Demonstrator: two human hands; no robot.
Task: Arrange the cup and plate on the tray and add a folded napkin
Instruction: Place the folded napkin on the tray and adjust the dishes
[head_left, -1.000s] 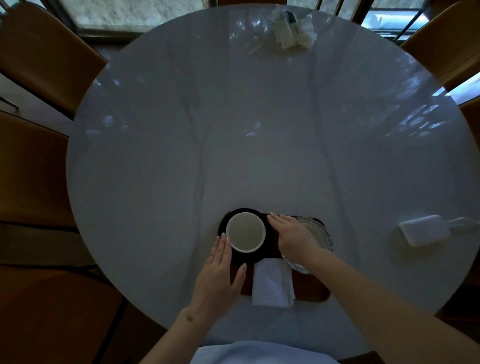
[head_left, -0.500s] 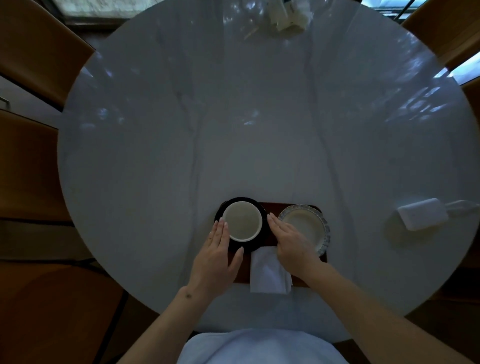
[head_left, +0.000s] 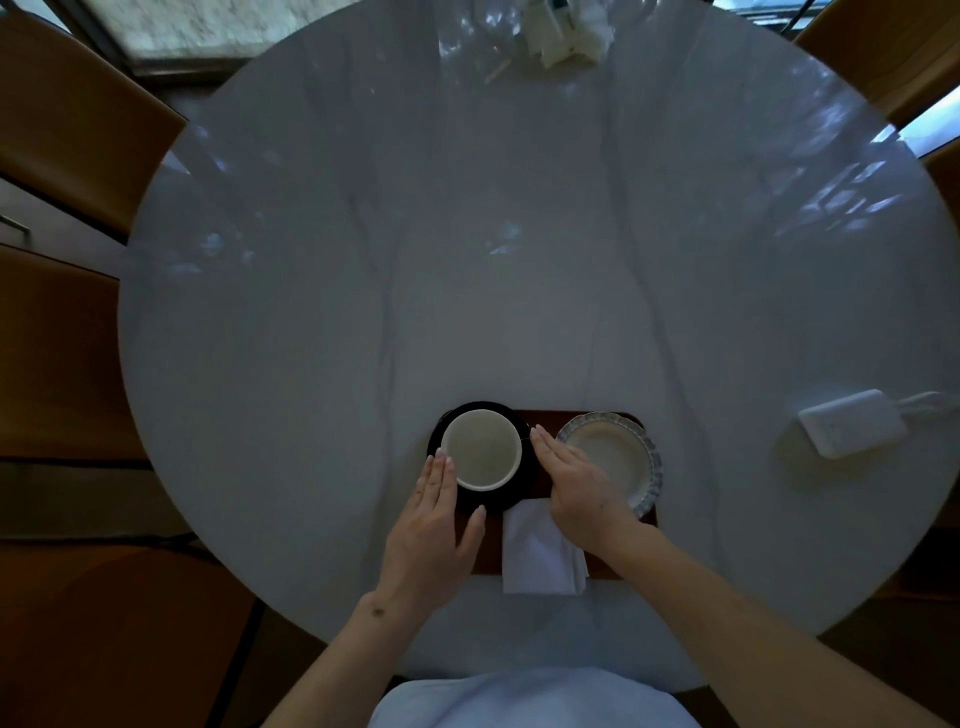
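Cup (head_left: 481, 450), plate (head_left: 618, 457), folded napkin (head_left: 537, 551) on tray (head_left: 540, 415); both hands' grip wide, flanking cup at 9 and 3 o'clock; final nudging left.

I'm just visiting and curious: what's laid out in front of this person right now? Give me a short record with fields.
setting: round pale table, wooden chairs around it
tray: dark brown tray at the near edge
cup: white cup on a black saucer, at the tray's left end
plate: pale scalloped plate on the tray's right side
napkin: white folded napkin, near edge of the tray
left hand: open, flat, beside the saucer's left rim
right hand: open, between cup and plate
other items: white box with cable, far right
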